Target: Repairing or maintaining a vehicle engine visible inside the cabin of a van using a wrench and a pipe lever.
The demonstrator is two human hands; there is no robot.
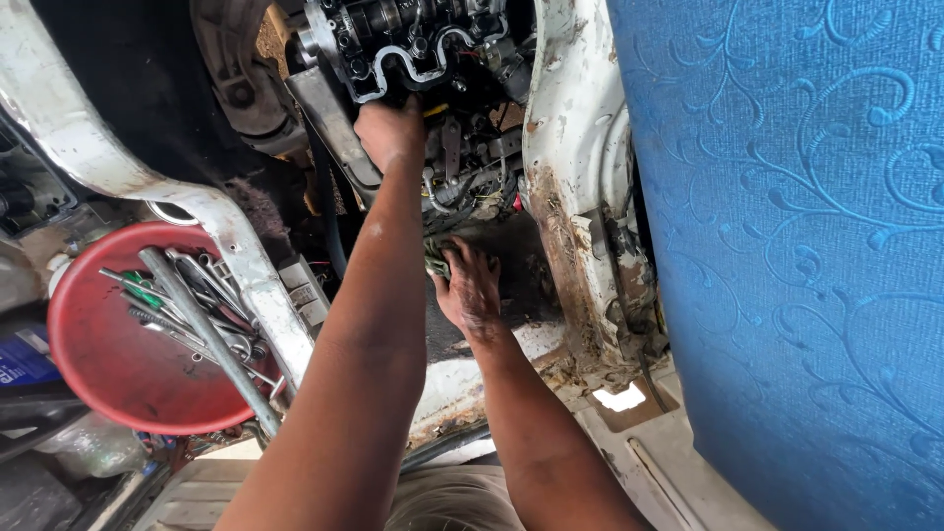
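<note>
My left hand [388, 133] reaches far into an open engine bay and presses against the underside of the greasy engine head [393, 39]. Its fingers curl out of sight behind the metal. My right hand [470, 290] lies lower, on the dark floor of the bay, with its fingers closed over a dirty greenish rag [435, 258]. Wires and hoses [472, 187] hang between the two hands.
A red bowl [88, 379] at the left holds several wrenches and a long metal bar [211, 339]. White, rusted body frames [575, 197] flank the bay. A blue patterned seat cushion [787, 246] fills the right side.
</note>
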